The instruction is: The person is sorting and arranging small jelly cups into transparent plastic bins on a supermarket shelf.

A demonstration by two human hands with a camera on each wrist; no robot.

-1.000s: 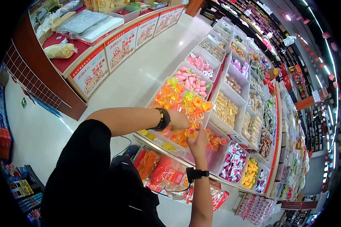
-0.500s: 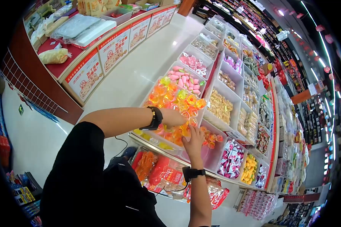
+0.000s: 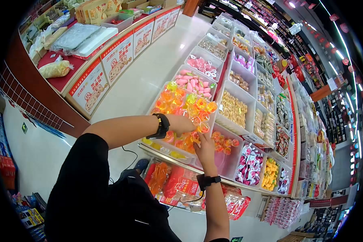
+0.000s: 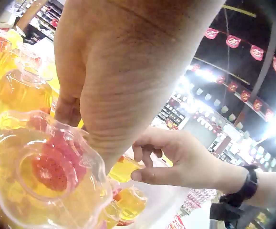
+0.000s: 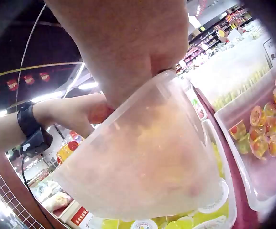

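Orange and yellow jelly cups (image 3: 167, 99), clear with wavy rims, fill a translucent tub (image 5: 128, 191). In the head view my left hand (image 3: 180, 122) reaches in from the left, down among the cups, its fingertips hidden. A large jelly cup (image 4: 52, 167) with a red centre lies close beside it in the left wrist view. My right hand (image 3: 205, 150) is at the tub's near right side, fingers over the orange cups. From the left wrist, the right hand (image 4: 176, 157) shows loosely bent fingers and a thumb held apart, nothing between them.
Under the tub, a bin (image 5: 231, 210) holds yellow cups. To the right, another bin (image 3: 230, 169) holds several orange cups. Further bins hold pink candies (image 3: 193, 84), purple-wrapped sweets (image 3: 250, 165) and yellow sweets (image 3: 270, 175). Red packets (image 3: 177, 183) lie on a lower shelf.
The head view has shifted a little. Both hands stay at the tub of jelly cups, the right hand's fingers shifting slightly over the cups.
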